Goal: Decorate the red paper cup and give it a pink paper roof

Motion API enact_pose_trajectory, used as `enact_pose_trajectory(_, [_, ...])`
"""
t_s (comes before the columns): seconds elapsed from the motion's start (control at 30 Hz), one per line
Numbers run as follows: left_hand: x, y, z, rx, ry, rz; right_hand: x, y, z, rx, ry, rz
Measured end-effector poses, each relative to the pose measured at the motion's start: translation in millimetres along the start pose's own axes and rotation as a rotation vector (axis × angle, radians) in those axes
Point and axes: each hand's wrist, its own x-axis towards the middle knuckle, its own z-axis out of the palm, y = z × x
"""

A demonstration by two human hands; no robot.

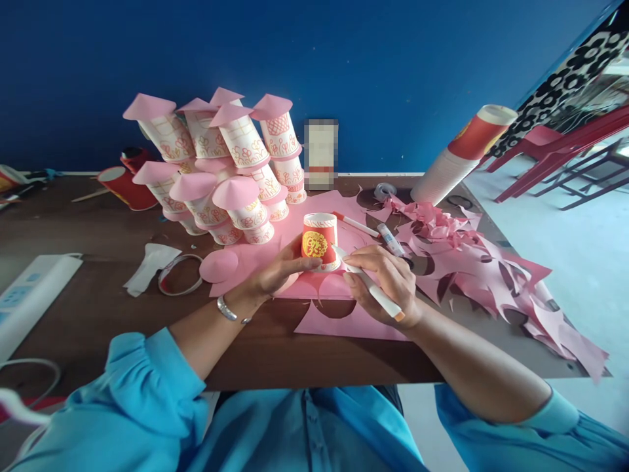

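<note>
A red paper cup with a yellow emblem and a white rim stands upright in front of me, over the pink paper. My left hand is wrapped round its left side, the thumb across the lower front. My right hand grips a white marker with an orange end, its tip at the right side of the cup. Another white marker with a red-orange cap lies behind the cup, next to a glue stick.
Stacked white cups with pink cone roofs stand at the left back. A leaning cup stack rises at the right, behind pink paper scraps. A power strip and a tape roll lie at the left.
</note>
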Motion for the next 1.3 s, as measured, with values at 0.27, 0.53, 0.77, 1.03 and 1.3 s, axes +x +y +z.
enact_pose_trajectory(0.27, [1.4,-1.7,-5.5,-0.098,-0.005,-0.029,1.0,1.9,-0.9,0.024,0.063,0.103])
enact_pose_trajectory(0.53, [-0.6,-1.4,-5.1,-0.078,0.035,-0.053,0.3,2.5,-0.6,0.037,0.053,0.088])
enact_pose_trajectory(0.77, [-1.7,9.2,6.1,-0.009,0.026,-0.047,-2.0,2.6,-0.4,0.028,0.029,0.081])
enact_pose_trajectory(1.03, [-1.9,11.7,7.8,0.062,0.017,-0.055,-1.4,1.9,-0.5,0.022,0.024,0.069])
enact_pose_trajectory(1.3, [-2.4,8.3,4.3,0.066,0.031,-0.071,-1.2,2.8,-1.3,0.003,0.011,0.044])
